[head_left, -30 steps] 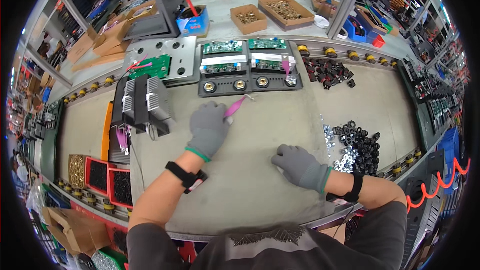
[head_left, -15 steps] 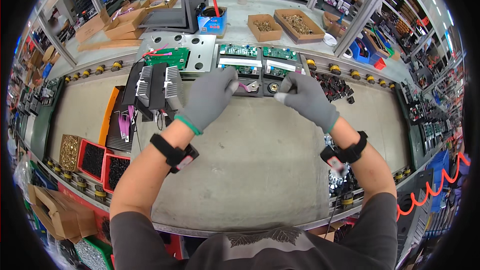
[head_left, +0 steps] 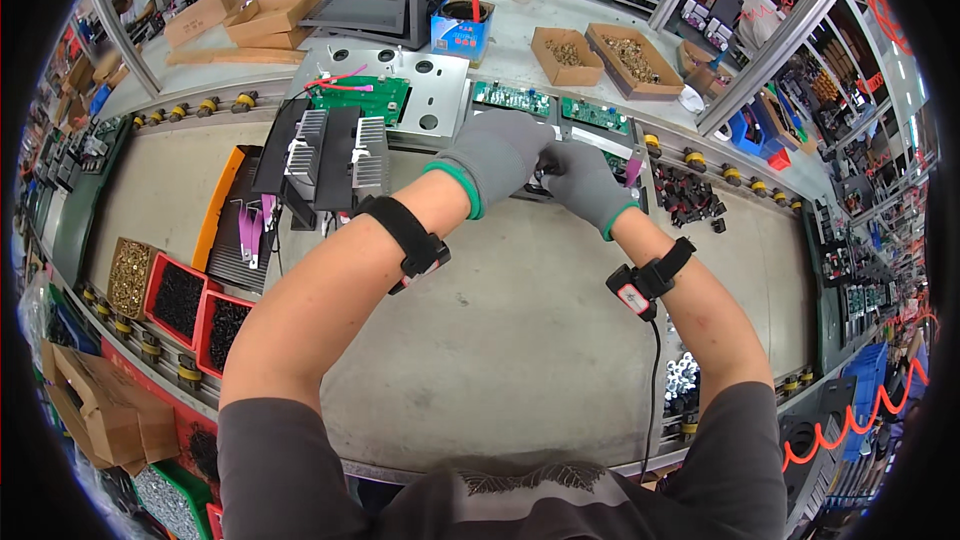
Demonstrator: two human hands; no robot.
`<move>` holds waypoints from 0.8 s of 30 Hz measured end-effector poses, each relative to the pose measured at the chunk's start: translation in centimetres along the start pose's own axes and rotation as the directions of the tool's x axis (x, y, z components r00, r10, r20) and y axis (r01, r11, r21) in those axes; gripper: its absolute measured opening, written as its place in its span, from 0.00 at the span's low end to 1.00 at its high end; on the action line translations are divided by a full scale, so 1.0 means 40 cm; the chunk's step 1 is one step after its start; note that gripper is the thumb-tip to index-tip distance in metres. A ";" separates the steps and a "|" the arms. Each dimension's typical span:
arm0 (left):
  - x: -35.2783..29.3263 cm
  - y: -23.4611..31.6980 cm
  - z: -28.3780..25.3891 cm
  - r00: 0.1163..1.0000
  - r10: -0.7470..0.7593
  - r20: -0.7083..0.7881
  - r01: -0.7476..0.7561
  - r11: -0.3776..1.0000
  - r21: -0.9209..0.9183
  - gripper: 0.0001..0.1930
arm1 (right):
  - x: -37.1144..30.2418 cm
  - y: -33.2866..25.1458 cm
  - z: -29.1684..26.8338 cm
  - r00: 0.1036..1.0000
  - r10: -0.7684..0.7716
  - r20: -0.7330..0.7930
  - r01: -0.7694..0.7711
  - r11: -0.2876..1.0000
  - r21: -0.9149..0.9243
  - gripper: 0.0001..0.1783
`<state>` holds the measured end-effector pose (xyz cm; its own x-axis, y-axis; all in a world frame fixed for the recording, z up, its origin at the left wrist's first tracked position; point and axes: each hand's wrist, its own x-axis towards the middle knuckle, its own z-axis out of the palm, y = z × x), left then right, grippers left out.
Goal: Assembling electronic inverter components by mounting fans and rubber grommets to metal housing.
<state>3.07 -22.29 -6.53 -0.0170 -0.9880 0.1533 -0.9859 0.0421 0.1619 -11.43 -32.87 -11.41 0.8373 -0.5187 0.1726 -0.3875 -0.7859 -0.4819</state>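
While left hand (head_left: 497,152) and right hand (head_left: 586,180) met over the twin-board electronic module (head_left: 595,114) beside the perforated plate (head_left: 447,92), I couldn't tell their grip; it looked stiff, its circuit boards (head_left: 512,97) fragile, edges safest.

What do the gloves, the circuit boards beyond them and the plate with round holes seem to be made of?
Gloves: probably fabric, perhaps coated, matte grey; close fit and no shine suggest it.
Circuit boards: likely resin laminate, coated green; flat panels with small parts.
Plate: apparently metal, smooth, pale grey with soft shine; cleanly cut holes support this.
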 end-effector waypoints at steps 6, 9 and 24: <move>0.008 -0.009 -0.005 1.000 0.014 -0.008 -0.014 1.000 -0.018 0.09 | 0.013 -0.006 -0.015 0.993 0.029 0.116 -0.011 0.989 -0.149 0.12; 0.009 -0.011 -0.007 0.999 -0.031 0.013 0.031 1.000 0.004 0.10 | 0.005 -0.004 -0.022 0.991 0.001 0.133 0.015 0.993 -0.119 0.12; 0.021 -0.012 -0.016 1.000 0.001 0.013 -0.001 1.000 0.008 0.10 | -0.015 0.002 0.021 0.987 -0.124 0.101 0.156 0.883 -0.443 0.08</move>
<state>3.64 -23.06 -5.86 -0.0196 -0.9898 0.1409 -0.9872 0.0415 0.1541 -11.63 -32.35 -12.27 0.9136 -0.3804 0.1437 -0.3821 -0.9240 -0.0174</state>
